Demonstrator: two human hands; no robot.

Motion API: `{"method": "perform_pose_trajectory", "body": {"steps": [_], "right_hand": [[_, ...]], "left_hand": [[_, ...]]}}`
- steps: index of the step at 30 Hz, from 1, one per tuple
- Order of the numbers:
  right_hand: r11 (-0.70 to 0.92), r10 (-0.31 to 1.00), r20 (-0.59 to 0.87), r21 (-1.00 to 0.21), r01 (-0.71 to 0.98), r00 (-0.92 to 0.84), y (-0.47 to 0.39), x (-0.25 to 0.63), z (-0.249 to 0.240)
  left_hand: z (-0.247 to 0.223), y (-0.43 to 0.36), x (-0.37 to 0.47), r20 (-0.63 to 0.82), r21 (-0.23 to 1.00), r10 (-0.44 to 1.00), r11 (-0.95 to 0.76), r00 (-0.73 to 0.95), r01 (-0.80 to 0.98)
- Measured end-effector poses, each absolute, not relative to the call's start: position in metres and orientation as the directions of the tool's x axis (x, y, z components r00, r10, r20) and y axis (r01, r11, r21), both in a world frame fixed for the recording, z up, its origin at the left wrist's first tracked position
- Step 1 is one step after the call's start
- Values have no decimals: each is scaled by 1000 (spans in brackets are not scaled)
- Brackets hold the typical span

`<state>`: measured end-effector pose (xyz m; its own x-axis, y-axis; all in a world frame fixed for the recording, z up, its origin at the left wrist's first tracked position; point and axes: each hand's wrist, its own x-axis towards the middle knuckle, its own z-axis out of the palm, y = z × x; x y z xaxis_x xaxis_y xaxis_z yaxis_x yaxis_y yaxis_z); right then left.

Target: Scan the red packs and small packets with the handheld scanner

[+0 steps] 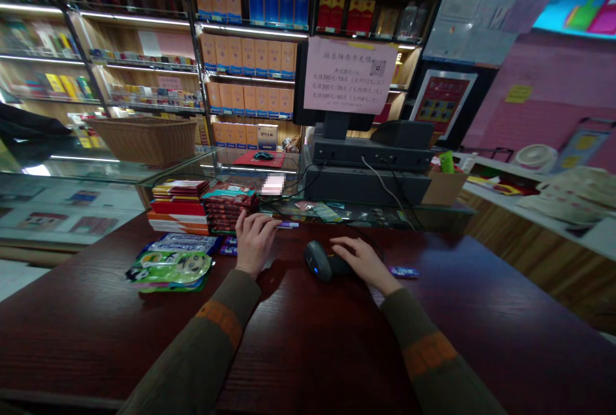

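On the dark wooden surface (308, 338), the right hand (363, 264) lies over the handle of a black barcode scanner (321, 261), fingers curled on it; the scanner rests flat, its blue-lit head turned toward the person's left, which would suit reading an item brought in from that side. The left hand (254, 238) is palm down, with the fingertips pinching or touching a thin purple packet (289, 224); whether it is lifted or just lying there cannot be told. Just left of that hand stand two stacks of flat packs, one red and orange (178, 206), one dark red with a teal top (228, 203), and in front of them lie loose snack packets (171, 267) with green cartoon print, all within easy reach. Another small purple packet (403, 271) lies to the right of the right hand. Behind the hands, a till with a screen (368, 158) stands on a glass counter (96, 171), a paper notice (350, 75) hanging on the screen's back.
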<state>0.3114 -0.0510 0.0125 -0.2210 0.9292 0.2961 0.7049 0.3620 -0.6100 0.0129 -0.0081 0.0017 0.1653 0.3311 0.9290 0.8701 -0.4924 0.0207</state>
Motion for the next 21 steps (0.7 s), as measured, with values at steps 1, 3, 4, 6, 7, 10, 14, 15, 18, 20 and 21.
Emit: {"method": "perform_pose_trajectory", "body": {"steps": [1,3,4,6,7,10,14,15,18,20,21], "right_hand": [[364,925,325,-616,699,-195,-50,305,15],[372,916,367,-628,683,-162,-48,292,23],[376,910,389,-632,678,-143,-47,285,28],[380,902,416,-632,676,-117,-44,272,37],[374,904,413,-638,673,-110,-42,266,41],[360,914,390,-654,665,-111,-36,252,48],[340,924,372,-690,639,-89,-26,240,45],[334,927,366,-706,625,-82,-23,238,43],[325,934,350,-747,580,-73,-17,233,37],[328,934,351,-759,562,-71,-15,230,35],[330,933,351,-763,556,-72,-14,229,34]], "left_hand": [[2,-8,13,929,21,332,-496,167,868],[1,-9,14,928,21,331,-501,169,865],[2,-9,14,929,21,330,-503,170,864],[2,-11,15,929,20,329,-505,171,863],[3,-11,15,927,21,332,-506,173,862],[4,-14,15,926,19,335,-509,177,861],[4,-16,15,926,26,332,-524,177,851],[4,-17,15,926,27,332,-530,178,848],[5,-18,16,927,22,327,-540,185,842],[5,-19,17,927,17,324,-540,189,841],[5,-19,17,927,15,323,-540,191,842]]}}
